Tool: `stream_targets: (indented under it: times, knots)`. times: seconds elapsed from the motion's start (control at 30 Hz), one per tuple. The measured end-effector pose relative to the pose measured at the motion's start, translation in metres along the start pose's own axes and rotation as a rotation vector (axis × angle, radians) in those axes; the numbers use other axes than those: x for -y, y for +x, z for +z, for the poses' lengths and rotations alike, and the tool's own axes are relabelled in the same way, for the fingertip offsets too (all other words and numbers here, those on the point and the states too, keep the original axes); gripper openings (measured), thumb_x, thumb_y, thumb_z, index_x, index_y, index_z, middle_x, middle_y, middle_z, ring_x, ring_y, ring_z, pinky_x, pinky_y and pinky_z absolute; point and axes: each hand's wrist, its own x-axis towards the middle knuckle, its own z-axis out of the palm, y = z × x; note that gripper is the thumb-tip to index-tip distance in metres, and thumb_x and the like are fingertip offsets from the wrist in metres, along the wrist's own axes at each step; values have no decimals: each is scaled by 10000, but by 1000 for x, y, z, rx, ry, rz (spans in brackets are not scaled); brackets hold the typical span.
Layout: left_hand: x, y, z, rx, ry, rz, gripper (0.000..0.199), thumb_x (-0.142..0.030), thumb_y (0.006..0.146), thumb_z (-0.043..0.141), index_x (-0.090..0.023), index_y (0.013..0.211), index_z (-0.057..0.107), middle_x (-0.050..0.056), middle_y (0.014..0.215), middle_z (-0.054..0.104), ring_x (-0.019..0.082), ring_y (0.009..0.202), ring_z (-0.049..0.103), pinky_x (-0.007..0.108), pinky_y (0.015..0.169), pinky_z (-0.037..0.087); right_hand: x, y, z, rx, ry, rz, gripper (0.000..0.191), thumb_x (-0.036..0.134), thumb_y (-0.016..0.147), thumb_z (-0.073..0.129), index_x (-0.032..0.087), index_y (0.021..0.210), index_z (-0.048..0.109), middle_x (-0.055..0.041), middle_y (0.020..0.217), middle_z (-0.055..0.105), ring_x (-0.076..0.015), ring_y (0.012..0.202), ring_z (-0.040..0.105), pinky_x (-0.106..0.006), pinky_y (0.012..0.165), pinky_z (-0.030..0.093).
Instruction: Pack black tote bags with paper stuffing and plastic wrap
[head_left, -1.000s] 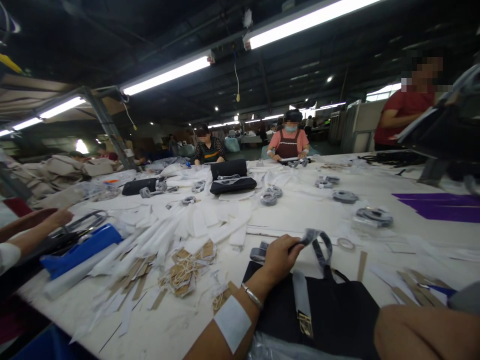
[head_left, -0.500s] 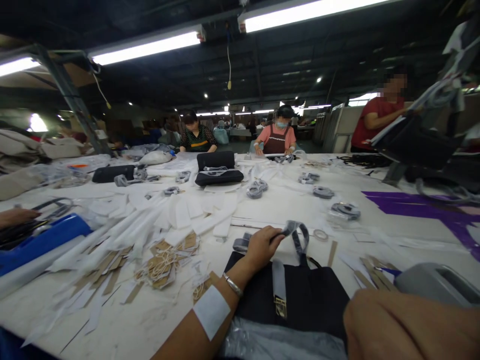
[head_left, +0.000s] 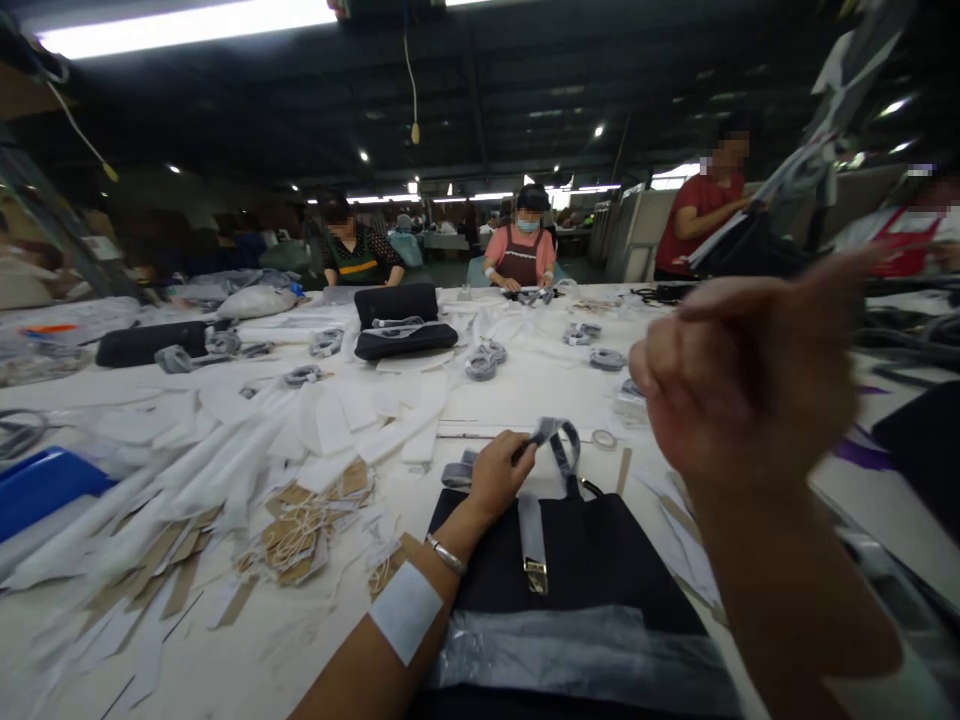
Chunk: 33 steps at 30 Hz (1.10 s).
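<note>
A black handbag (head_left: 600, 550) lies on the table in front of me, its handle (head_left: 571, 448) wrapped in clear plastic. My left hand (head_left: 499, 472) is closed on that handle near the bag's top edge. A covered strap (head_left: 531, 525) with a gold-coloured buckle (head_left: 535, 577) runs down the bag's front. Clear plastic film (head_left: 555, 645) lies across the lower part. My right hand (head_left: 739, 385) is raised to the right of the bag, apart from it. Its fingers are curled and somewhat blurred; whether something small is between them is hidden.
Cardboard tags with strings (head_left: 304, 530) and paper strips (head_left: 161, 580) lie left of the bag. Further back are rolled black bags (head_left: 405, 342), coiled wrapped straps (head_left: 486, 360) and a tape roll (head_left: 604, 439). A blue container (head_left: 52, 490) stands left. Co-workers (head_left: 523, 250) are across the table.
My right hand has risen from the lower right corner to above the table. The view has turned right. My left hand keeps its hold on the handle.
</note>
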Motion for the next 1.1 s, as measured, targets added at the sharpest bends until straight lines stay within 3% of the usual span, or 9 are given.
stream_targets:
  times: [0.07, 0.13, 0.23, 0.3, 0.4, 0.63, 0.83, 0.97, 1.1]
  knots:
    - [-1, 1, 0, -11, -11, -13, 178, -280, 948, 520, -185, 1047, 632, 46, 936, 648, 181, 891, 608, 290, 821, 468, -39, 27, -41, -28, -179, 24, 399, 554, 943, 503, 208, 954, 702, 29, 550, 533, -98, 492, 495, -237, 537, 457]
    - [-1, 2, -1, -7, -22, -19, 174, -279, 960, 491, -193, 1043, 619, 39, 921, 632, 177, 879, 601, 286, 799, 458, -91, 46, -100, 36, -562, 242, 363, 479, 919, 563, 176, 1072, 692, -60, 849, 696, -134, 637, 589, -259, 586, 494]
    - [-1, 4, -1, 6, -47, -28, 155, -274, 960, 483, -203, 1011, 611, 29, 889, 617, 175, 850, 589, 285, 773, 444, -167, 51, -189, 322, -1362, 598, 322, 276, 919, 491, 161, 1143, 691, -107, 1030, 719, -213, 879, 663, -303, 772, 526]
    - [0, 4, -1, 23, -80, -34, 151, -271, 959, 481, -208, 1009, 609, 30, 903, 621, 176, 864, 588, 287, 784, 443, -206, 41, -232, 351, -1507, 673, 357, 117, 834, 514, 144, 1136, 703, -140, 1102, 704, -270, 1003, 648, -351, 870, 501]
    - [0, 3, -1, 53, -115, -44, 164, -279, 964, 472, -214, 1024, 610, 35, 923, 627, 177, 884, 593, 289, 793, 446, -245, 20, -262, 384, -1607, 735, 512, -10, 775, 470, 141, 1228, 655, -180, 1220, 644, -277, 1051, 638, -354, 879, 492]
    - [2, 2, 1, 77, -118, -83, 188, -316, 977, 454, -222, 986, 617, 29, 855, 624, 170, 802, 607, 269, 713, 459, -291, 10, -280, 481, -1687, 714, 453, 6, 826, 437, 193, 1147, 697, -184, 1290, 570, -279, 1019, 636, -383, 806, 499]
    - [8, 5, 1, 39, -163, -114, 223, -353, 980, 445, -228, 1015, 626, 47, 890, 651, 191, 841, 626, 288, 745, 499, -271, 53, -275, 413, -1694, 543, 274, 273, 854, 605, 183, 1099, 687, -138, 1345, 554, -321, 1230, 483, -406, 942, 427]
    - [10, 8, -2, 10, -185, -138, 246, -385, 970, 452, -234, 1016, 641, 64, 958, 676, 215, 907, 635, 318, 801, 517, -221, 74, -232, 118, -1211, 578, 506, 605, 895, 475, 159, 986, 695, -95, 975, 708, -253, 934, 617, -333, 802, 468]
    - [6, 14, -9, 7, -209, -182, 299, -434, 967, 439, -224, 1003, 648, 67, 967, 677, 224, 927, 625, 337, 836, 502, -163, 51, -164, -53, -474, 694, 584, 696, 818, 542, 142, 906, 702, -81, 903, 715, -209, 830, 629, -293, 741, 485]
